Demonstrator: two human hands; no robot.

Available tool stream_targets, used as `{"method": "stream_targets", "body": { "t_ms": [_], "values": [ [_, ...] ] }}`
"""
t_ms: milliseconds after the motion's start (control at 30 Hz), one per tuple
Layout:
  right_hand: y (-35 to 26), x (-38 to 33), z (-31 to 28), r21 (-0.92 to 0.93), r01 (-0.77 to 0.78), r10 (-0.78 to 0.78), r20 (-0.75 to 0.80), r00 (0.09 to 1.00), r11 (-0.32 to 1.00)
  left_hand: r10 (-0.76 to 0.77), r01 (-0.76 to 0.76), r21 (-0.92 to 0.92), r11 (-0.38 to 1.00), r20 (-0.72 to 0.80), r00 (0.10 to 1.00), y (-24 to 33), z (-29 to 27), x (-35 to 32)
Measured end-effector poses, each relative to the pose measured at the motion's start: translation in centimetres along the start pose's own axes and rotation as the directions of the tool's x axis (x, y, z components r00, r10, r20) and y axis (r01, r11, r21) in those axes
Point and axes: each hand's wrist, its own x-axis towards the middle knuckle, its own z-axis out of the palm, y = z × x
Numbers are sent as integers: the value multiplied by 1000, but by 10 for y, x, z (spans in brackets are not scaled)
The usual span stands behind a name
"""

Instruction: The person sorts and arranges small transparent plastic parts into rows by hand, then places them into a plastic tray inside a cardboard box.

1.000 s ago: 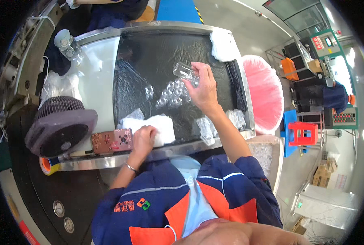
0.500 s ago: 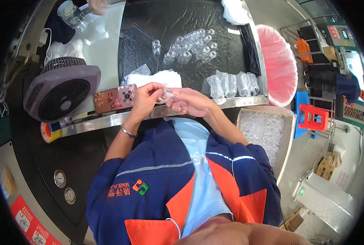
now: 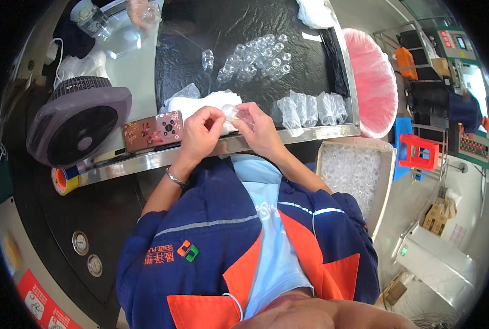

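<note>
Both of my hands meet over the table's near edge with a small, crinkled clear plastic bag [image 3: 230,113] between them. My left hand [image 3: 202,133] pinches its left side with thumb and forefinger. At the other side, the thumb and curled fingers of my right hand [image 3: 257,129] close on it; part of the bag is hidden there. Just beyond lies a white stack of thin bags or sheets [image 3: 214,101]. Several small clear bottles [image 3: 250,60] lie grouped on the black-covered table [image 3: 200,27], with one loose bottle [image 3: 208,60] to their left.
Several clear-wrapped bundles [image 3: 305,109] lie to the right, near the metal edge. A phone [image 3: 153,131] and a dark fan [image 3: 80,126] are on the left. A box of clear pieces [image 3: 351,175] stands below right, beside a pink-lined bin [image 3: 369,82]. Another person's hand [image 3: 140,13] shows far left.
My hands have moved slightly apart and the right one has turned, its back now upward. The clear bag shows more openly between them. The other person's hand has come further into view.
</note>
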Motion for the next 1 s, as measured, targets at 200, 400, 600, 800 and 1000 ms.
{"method": "stream_targets", "body": {
  "t_ms": [200, 400, 600, 800, 1000],
  "values": [
    [-5, 9, 3, 764, -433, 219, 374, 901, 478, 432, -501, 200, 842, 308, 848, 1, 34, -18],
    [41, 4, -27, -180, 185, -192, -27, 981, 966, 317, -350, 358, 866, 149, 937, -9, 29, 4],
    [72, -12, -66, -825, 123, -175, 30, 984, 552, 75, -195, 695, 692, 200, 977, -22, 6, 15],
    [52, 22, -81, -762, 86, -319, -163, 934, 642, 157, -168, 488, 857, 63, 986, -38, -1, 16],
    [68, 69, -75, -793, -74, -295, -310, 904, 604, -47, 17, 424, 905, 61, 997, -30, -4, 18]
  ]
}}
